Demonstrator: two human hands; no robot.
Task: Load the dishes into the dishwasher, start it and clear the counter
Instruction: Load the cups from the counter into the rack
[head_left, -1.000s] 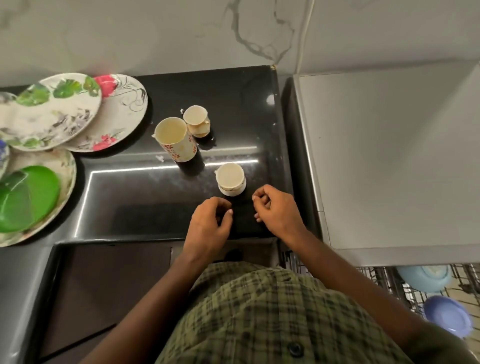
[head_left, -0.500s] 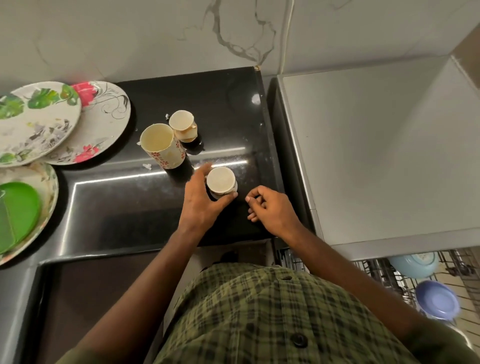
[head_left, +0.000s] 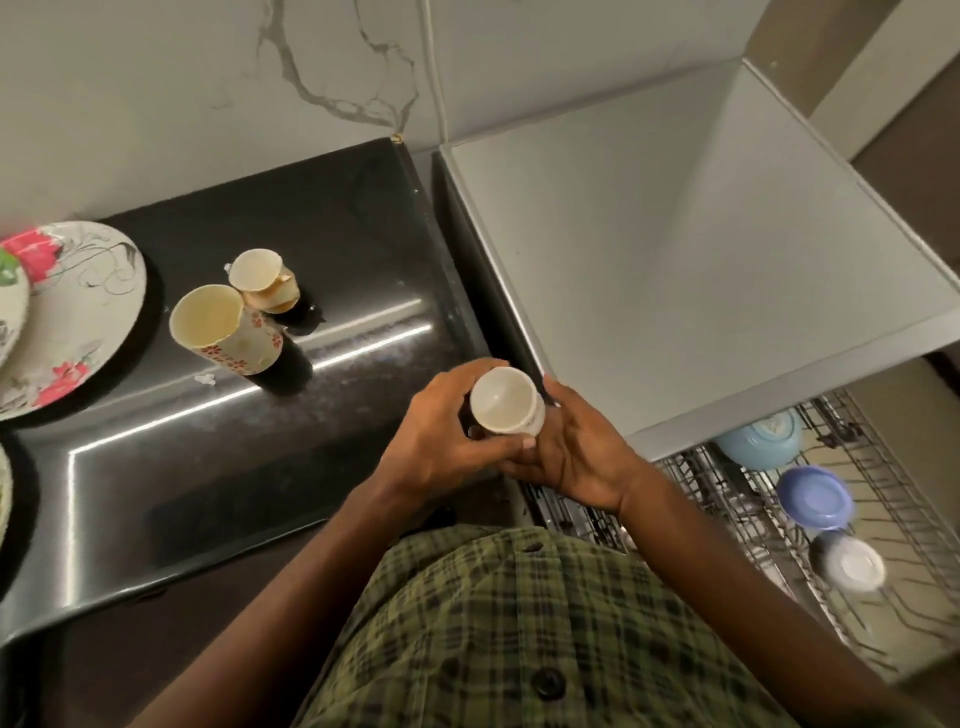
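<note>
A small white cup (head_left: 505, 399) is lifted off the black counter (head_left: 270, 426), near its right edge. My left hand (head_left: 441, 431) grips the cup from the left, and my right hand (head_left: 571, 457) cups it from the right and below. A taller cup with red flowers (head_left: 223, 330) and a small cream cup (head_left: 262, 280) stand together further back on the counter. The dishwasher rack (head_left: 779, 519) is pulled out at the lower right, holding a light blue bowl (head_left: 758, 439), a purple-blue bowl (head_left: 815, 496) and a white cup (head_left: 852, 566).
Floral plates (head_left: 67, 322) lie at the counter's left edge. The grey dishwasher top (head_left: 649, 249) stands right of the counter, above the rack. A marble wall runs behind.
My left hand closed round the small white cup and lifted it rightwards off the counter. My right hand came up to hold it too. The view shifted right.
</note>
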